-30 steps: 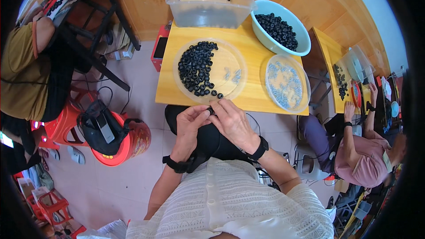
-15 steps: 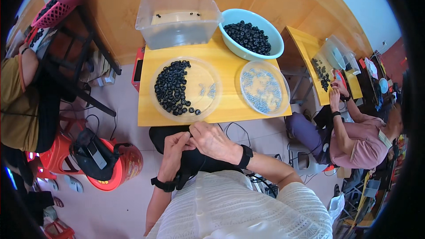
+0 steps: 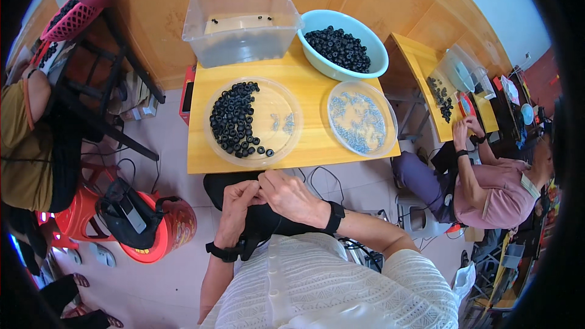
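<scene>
My left hand [image 3: 237, 207] and my right hand [image 3: 291, 196] meet over my lap, just off the table's front edge. Both have their fingers pinched together, and whatever lies between them is too small or hidden to make out. Beyond them on the yellow wooden table [image 3: 317, 161] sits a round clear tray [image 3: 268, 94]. Small black ring-shaped parts [image 3: 234, 119] fill its left half, and a few tiny clear-blue pieces [image 3: 288, 123] lie on its right. A second clear tray [image 3: 393, 140], at right, holds many such tiny pieces [image 3: 356, 119].
Behind the trays stand a clear plastic bin [image 3: 241, 49] with a few black parts and a light-blue basin [image 3: 381, 64] heaped with black parts. A red bucket [image 3: 180, 228] with a black bag [image 3: 131, 213] is at left. A co-worker [image 3: 487, 195] works at right; another person sits at left.
My hands stay pinched together in nearly the same place. The view has shifted slightly. At the lower left, another person's legs and sandalled feet have come into view.
</scene>
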{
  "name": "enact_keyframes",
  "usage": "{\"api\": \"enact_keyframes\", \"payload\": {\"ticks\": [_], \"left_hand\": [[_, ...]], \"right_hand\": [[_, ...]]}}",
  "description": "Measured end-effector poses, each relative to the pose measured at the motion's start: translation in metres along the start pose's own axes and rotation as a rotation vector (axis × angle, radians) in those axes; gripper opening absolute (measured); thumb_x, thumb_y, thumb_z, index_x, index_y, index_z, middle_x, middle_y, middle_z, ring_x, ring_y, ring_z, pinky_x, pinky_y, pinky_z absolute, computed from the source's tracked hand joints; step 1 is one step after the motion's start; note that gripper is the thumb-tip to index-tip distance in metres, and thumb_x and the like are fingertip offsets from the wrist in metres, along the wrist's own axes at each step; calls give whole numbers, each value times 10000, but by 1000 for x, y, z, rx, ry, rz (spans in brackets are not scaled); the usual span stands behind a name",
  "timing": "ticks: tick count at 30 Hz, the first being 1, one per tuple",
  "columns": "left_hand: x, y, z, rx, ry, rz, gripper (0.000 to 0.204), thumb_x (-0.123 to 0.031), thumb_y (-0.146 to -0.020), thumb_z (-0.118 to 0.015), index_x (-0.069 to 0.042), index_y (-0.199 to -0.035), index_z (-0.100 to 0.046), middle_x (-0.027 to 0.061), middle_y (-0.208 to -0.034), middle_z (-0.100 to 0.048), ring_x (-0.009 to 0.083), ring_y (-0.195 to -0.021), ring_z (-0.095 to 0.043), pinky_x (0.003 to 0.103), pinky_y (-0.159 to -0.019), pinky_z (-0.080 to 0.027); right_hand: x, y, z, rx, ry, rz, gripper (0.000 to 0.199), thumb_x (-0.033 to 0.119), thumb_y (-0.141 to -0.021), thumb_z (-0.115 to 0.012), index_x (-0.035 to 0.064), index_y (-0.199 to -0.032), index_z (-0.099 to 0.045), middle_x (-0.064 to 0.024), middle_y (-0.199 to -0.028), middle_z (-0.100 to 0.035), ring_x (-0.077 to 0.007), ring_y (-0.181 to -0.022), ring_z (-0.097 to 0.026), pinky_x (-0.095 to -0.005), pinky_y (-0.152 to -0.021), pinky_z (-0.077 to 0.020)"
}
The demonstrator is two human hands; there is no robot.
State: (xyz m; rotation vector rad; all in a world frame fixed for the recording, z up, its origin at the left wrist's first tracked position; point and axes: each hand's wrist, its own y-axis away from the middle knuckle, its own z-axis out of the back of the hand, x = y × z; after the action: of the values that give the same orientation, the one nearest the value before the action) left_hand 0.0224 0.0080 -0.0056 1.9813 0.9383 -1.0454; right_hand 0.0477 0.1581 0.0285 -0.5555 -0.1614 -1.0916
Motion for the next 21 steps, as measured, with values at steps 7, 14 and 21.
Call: {"api": "enact_keyframes", "payload": {"ticks": [7,14,21], "left_hand": [[-11,1,1,-79,-34,3,279,-221,-928,-490,2,-1043,-612,85,-898,-653,113,-754,-613,231,-694,-508],[-11,3,8,-72,-19,-8,268,-201,-917,-509,1,-1065,-606,88,-912,-653,107,-758,-607,224,-698,-503],[-7,3,12,-86,8,15,235,-171,-909,-522,-9,-1053,-613,78,-905,-652,99,-755,-605,219,-701,-500]], "right_hand": [[-56,-30,38,-30,-52,-207,175,106,-734,-587,-36,-832,-560,-207,-793,-560,-372,-731,-576,-428,-640,-474],[-128,-106,149,-620,597,-251,439,254,-782,-650,66,-1151,-502,-169,-957,-523,-338,-771,-571,-418,-648,-468],[-133,-101,69,-226,219,-297,113,95,-747,-610,36,-835,-648,-165,-819,-618,-332,-774,-599,-408,-669,-477]]}}
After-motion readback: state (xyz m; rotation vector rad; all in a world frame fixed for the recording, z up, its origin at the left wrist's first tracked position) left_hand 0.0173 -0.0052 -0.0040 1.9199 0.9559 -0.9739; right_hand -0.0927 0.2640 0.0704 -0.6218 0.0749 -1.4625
